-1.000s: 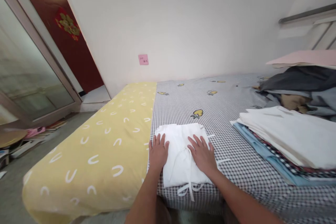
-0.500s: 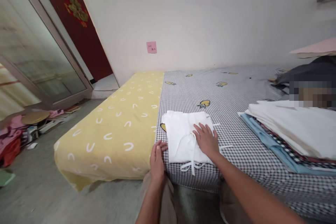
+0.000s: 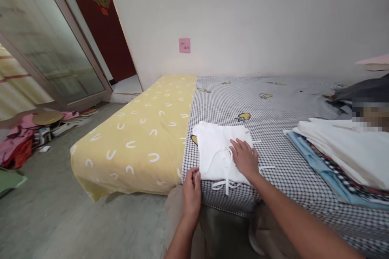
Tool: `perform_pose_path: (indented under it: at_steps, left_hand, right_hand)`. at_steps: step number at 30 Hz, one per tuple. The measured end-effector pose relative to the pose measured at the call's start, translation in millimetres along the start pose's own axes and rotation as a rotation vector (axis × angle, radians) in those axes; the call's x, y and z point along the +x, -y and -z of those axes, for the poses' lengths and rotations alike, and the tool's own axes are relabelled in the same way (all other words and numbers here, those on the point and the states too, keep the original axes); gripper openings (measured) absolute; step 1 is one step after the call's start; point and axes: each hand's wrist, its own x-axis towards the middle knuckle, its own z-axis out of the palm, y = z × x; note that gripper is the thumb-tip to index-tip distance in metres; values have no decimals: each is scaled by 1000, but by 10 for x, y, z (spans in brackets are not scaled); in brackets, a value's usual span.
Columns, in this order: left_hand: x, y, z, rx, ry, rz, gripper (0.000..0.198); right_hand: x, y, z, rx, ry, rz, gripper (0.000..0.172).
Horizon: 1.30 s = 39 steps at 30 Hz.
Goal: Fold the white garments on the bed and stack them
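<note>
A folded white garment [image 3: 214, 149] with thin ties lies near the front edge of the checked bedcover [image 3: 219, 101]. A tied bow sits on its front, and loose tie ends stick out to the right and hang at the front. My right hand [image 3: 244, 160] rests flat on the garment's right part, fingers apart. At the garment's lower left corner is my left hand [image 3: 192, 190], its fingers loosely curved beside the cloth's edge; whether they pinch the cloth is hard to make out.
On the right lies a stack of folded clothes [image 3: 337, 141], with dark clothing [image 3: 364, 89] behind it. A yellow cover [image 3: 136, 141] spreads over the left part. Pink and red items [image 3: 24, 137] lie on the floor at far left. A pink note [image 3: 184, 45] is on the wall.
The view has shifted, so most things appear further right. My left hand has come closer to the garment's lower left corner, its fingers more curled. My right hand stays on the cloth.
</note>
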Motion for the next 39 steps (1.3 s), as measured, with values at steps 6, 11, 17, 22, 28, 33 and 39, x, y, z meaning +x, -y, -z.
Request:
perform_pose_path:
  at_steps: [6,11,17,22,28,33,39]
  left_hand:
    - [-60,39,-89,-106,132,57,28]
    - [-60,6,-105,-342,280,153,44]
    - [-69,-99,-52,-445,414,198,41]
    - [-21,-152,-36,-428,380,230,31]
    - [-8,-177,-63,-481,323,297,37]
    - [15,-166,-59,-483,314,301,39]
    - [36,-175,-59,-472,274,320,38]
  right_hand:
    - [6,-26,-31,9,-29,12,52]
    - [11,-36,-41,7,-33,15,51]
    - [6,-24,-22,-22,-17,13,52]
    - [13,-34,-40,-16,-25,7,51]
    - [27,-44,-39,17,-34,18,50]
    - [29,-24,-15,29,-20,8,50]
    - [43,-10,-2,33,-12,-1,50]
